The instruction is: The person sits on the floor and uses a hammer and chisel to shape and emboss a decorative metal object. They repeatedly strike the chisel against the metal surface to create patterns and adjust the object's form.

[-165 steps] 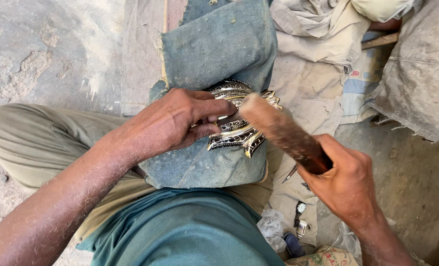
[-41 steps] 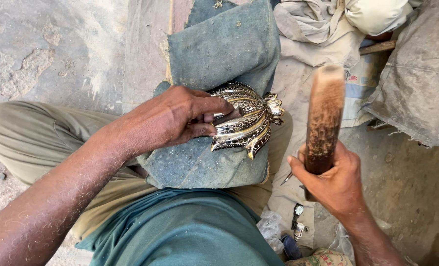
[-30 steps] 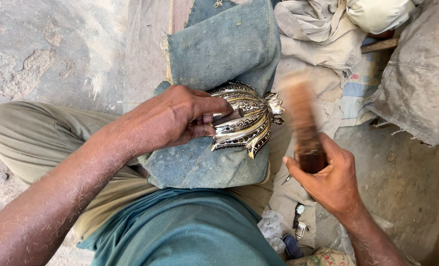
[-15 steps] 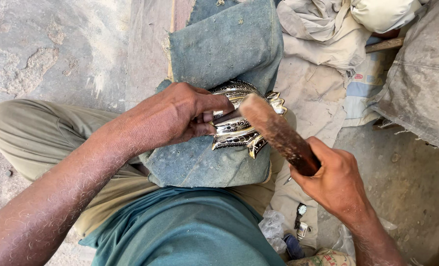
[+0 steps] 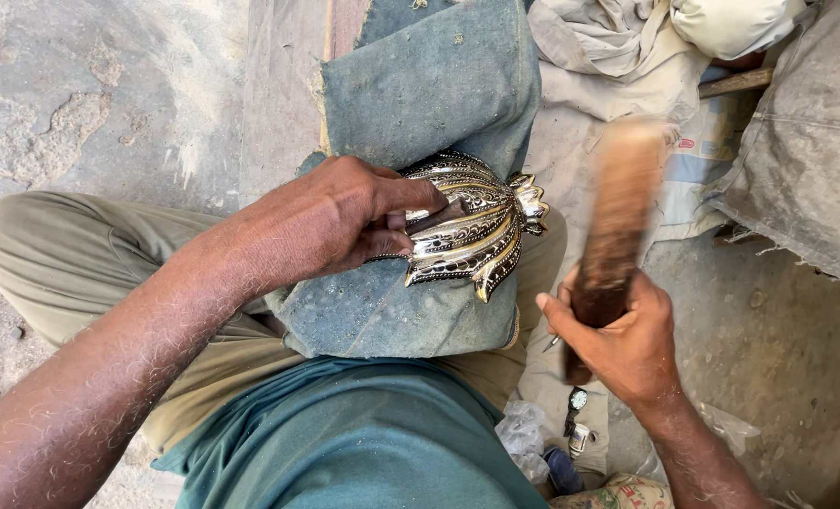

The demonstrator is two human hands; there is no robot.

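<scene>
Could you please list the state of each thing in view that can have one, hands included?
Left hand: pressed down on the metal piece, fingers pinning a small tool against it.
Metal piece: lying on the pad, shiny, ribbed, held steady.
Pad: draped over the lap, worn and dusty.
Right hand: closed around the mallet's lower end.
Mallet: raised clear of the metal piece, blurred with motion.

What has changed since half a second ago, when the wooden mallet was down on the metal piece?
The right hand has lifted the wooden mallet up and away, motion-blurred. The left hand still presses the ornate metal piece on the blue cloth.
</scene>
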